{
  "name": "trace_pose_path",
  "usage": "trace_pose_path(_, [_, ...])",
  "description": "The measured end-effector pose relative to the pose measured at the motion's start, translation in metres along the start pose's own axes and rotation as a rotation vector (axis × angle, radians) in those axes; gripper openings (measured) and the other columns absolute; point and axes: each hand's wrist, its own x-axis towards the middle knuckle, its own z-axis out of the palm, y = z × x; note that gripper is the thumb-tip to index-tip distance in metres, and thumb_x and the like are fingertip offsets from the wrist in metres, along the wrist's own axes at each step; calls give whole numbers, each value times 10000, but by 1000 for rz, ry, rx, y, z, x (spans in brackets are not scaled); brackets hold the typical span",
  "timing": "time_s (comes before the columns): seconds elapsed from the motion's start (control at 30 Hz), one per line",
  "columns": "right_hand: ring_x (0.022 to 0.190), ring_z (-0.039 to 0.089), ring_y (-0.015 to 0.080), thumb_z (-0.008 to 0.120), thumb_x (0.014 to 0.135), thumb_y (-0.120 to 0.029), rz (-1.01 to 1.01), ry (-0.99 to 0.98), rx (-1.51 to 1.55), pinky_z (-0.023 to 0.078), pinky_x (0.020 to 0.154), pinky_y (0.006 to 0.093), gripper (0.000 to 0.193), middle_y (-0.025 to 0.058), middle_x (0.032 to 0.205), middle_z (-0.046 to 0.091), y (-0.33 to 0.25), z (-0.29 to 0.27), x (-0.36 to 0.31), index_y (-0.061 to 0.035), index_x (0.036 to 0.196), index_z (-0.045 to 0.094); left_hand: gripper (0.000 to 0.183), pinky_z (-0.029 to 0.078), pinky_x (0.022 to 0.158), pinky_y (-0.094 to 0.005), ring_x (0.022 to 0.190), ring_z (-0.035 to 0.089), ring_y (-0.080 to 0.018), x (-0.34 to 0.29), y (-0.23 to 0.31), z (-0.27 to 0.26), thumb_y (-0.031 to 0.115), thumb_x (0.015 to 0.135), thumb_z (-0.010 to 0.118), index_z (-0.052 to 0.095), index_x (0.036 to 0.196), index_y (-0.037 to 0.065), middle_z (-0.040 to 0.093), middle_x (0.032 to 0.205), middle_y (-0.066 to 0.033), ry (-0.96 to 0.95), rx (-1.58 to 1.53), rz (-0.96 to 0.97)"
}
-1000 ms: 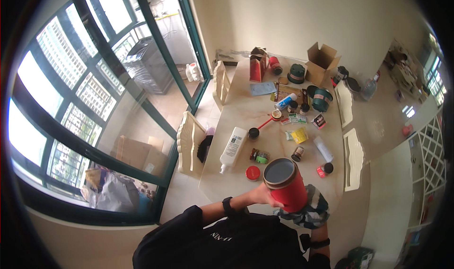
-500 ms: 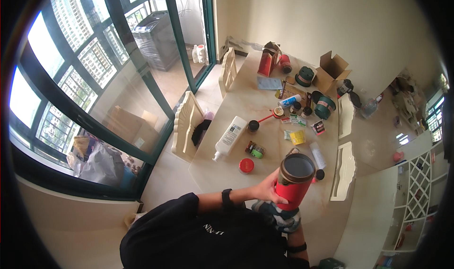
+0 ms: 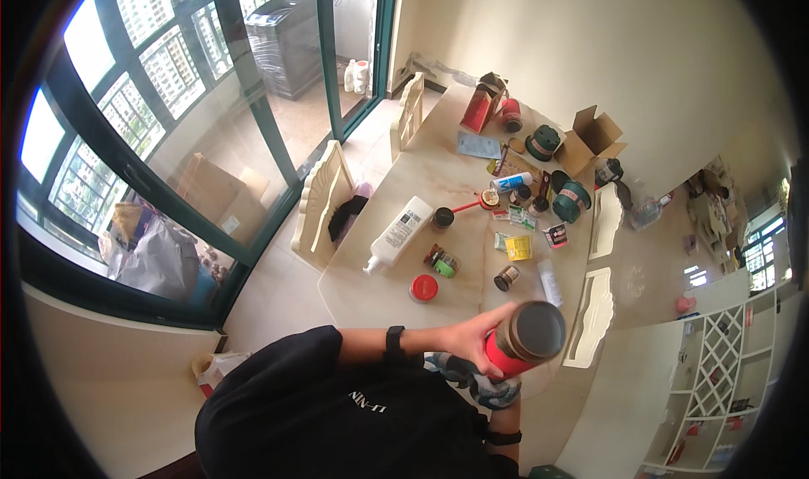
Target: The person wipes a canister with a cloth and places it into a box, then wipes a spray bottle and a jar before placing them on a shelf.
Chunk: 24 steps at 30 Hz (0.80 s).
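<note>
Table (image 3: 366, 289): pale, marble-look. Near end: white bottle (image 3: 400, 233) lying flat, red lid (image 3: 424, 289), green-labelled jar (image 3: 442, 261). Mid: yellow packet (image 3: 518, 247), blue-white tube (image 3: 511, 182). Far end: blue sheet (image 3: 479, 145), open carton (image 3: 590, 140), dark green pot (image 3: 543, 142), red box (image 3: 482, 108).

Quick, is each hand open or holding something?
Left hand: closed around the red canister.
Right hand: hidden by checked cloth; open or closed cannot be told.

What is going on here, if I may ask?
A person's left hand grips a red canister, tilted, by the near end of a table. The right forearm reaches up to a checked cloth, which hides that hand. On the table, a white bottle lies on its side; an open box stands at the far end.
</note>
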Motion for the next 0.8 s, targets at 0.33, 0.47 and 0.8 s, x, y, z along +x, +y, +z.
trace_pose_path(0.33, [977,569,171,739,709,-122,20,28,10,486,793,317,494,88,1164,551,-5,-54,-70,-17,1136,514,973,368,1018,-368,1209,444,-216,6,-14,-8,233,479,910,384,1277,49,445,1262,-93,-171,-71,154])
trace_pose_path(0.47, [979,569,171,741,708,-122,32,85,-19,486,793,318,499,88,1168,550,-5,-1,-37,-16,1139,513,1002,380,1011,-358,1198,466,-208,11,2,-8,236,471,924,376,1289,52,475,1256,-94,-137,74,111])
trace_pose_path(0.8, [983,569,172,745,705,-123,56,386,-140,486,795,318,513,90,1178,548,-45,-2,-30,-15,1148,509,861,397,1015,-423,1188,509,-263,6,1,-7,252,574,906,446,1270,38,514,1275,-152,-18,17,215])
